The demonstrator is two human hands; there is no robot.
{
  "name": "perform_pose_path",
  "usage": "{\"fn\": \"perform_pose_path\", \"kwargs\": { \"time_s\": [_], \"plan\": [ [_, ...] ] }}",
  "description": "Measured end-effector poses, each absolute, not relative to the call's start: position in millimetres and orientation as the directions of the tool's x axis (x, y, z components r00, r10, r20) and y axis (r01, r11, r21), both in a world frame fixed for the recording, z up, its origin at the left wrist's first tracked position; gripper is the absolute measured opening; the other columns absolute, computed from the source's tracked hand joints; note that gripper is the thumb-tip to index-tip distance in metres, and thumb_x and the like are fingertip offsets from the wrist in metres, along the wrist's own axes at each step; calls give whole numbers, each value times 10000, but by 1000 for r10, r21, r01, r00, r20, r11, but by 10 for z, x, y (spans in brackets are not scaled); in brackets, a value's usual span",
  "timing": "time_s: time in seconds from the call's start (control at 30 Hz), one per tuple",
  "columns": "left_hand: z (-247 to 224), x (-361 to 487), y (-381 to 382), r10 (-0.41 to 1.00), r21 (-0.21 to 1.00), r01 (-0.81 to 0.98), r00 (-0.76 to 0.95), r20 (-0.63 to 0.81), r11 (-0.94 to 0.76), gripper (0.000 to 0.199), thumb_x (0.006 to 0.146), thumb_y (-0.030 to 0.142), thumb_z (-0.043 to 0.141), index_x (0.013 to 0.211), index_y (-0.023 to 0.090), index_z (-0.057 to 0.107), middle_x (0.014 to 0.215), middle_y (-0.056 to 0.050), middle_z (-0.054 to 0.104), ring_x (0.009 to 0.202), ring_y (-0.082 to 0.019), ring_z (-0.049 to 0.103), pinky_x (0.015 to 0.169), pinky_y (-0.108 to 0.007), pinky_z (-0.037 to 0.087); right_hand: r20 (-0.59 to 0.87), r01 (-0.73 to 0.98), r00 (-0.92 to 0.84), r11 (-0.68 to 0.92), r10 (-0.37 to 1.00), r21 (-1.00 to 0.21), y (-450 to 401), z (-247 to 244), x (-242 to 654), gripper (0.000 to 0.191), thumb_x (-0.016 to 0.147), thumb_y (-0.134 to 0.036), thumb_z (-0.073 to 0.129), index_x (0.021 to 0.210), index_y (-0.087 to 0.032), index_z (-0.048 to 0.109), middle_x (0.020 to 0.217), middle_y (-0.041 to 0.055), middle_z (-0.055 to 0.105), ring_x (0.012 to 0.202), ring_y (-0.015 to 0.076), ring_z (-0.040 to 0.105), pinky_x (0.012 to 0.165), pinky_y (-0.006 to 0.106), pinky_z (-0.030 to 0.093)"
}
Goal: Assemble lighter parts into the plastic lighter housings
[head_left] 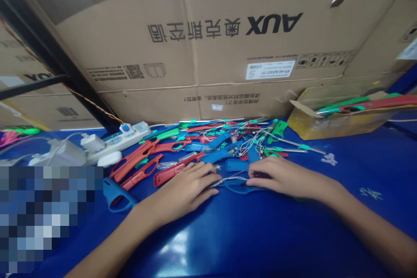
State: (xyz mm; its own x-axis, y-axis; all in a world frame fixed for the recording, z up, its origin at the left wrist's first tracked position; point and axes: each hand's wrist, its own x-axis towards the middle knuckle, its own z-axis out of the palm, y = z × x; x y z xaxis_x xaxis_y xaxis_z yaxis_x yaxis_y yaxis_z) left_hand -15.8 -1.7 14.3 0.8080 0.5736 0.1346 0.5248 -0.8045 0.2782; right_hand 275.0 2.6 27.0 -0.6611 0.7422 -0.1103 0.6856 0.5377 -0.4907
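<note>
A blue lighter casing (239, 186) lies low over the table, thin white wires running along its top. My left hand (187, 186) is closed around its left end, fingers and thumb pinching it. At the other end my right hand (283, 176) is closed on the casing, and a small dark object (262, 175) shows between its fingers, too small to name. Just behind both hands spreads a heap of long-reach lighter parts: red casings (172, 171), blue casings (220, 154), metal tubes (295, 150) and tangled white wires (252, 143).
A cardboard box (339, 124) with assembled lighters stands at the back right. On the left are a power strip (119, 141) with plugs and another blue casing (117, 195). A large cardboard sheet (208, 61) walls off the back of the blue table (228, 243).
</note>
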Motion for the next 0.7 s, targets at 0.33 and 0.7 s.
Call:
{"fn": "perform_pose_path", "kwargs": {
  "time_s": [0.33,0.7],
  "plan": [
    [133,-158,3,564,296,507,812,149,-809,244,1026,269,507,1252,236,592,1137,-52,597,1053,-209,577,955,-388,484,-77,670,-687,589,722,-452,40,219,2758,389,1019,-482,406,895,-213,659,828,36,680,792,188,611,688,308,390],
    [133,-125,-7,566,283,511,808,162,-811,223,1025,222,490,1216,235,604,1132,-35,609,1068,-195,574,957,-361,471,-70,679,-681,593,729,-433,52,223,2758,363,1026,-455,400,905,-211,640,823,27,673,759,176,613,659,285,367]
  ]
}}
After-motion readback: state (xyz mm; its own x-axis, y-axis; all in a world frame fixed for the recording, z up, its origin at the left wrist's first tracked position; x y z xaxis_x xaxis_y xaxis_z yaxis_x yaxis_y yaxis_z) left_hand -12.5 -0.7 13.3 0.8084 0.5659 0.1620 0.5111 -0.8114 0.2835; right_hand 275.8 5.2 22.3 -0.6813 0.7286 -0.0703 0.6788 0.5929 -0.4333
